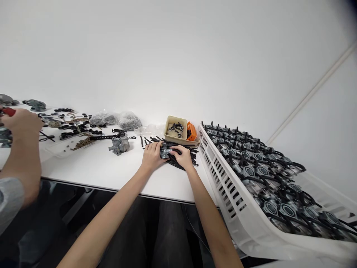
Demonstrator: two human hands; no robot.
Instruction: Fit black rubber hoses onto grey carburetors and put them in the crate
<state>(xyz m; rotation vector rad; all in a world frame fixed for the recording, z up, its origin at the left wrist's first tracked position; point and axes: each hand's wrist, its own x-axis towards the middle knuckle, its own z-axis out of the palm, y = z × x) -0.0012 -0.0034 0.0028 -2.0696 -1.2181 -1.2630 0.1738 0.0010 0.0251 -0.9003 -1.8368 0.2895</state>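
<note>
Both my hands meet over a small grey metal carburetor (165,150) at the middle of the white table (111,171). My left hand (152,155) wraps its left side with fingers curled. My right hand (182,156) grips its right side, fingers closed, above a heap of short black hoses (192,155). A second grey carburetor (119,144) lies loose to the left, apart from my hands.
A white slotted crate (223,178) full of carburetors with black hoses fills the right. A beige tray (175,128) and an orange box (192,131) stand behind my hands. At far left another person's hand (21,123) works among small parts and plastic bags (122,120).
</note>
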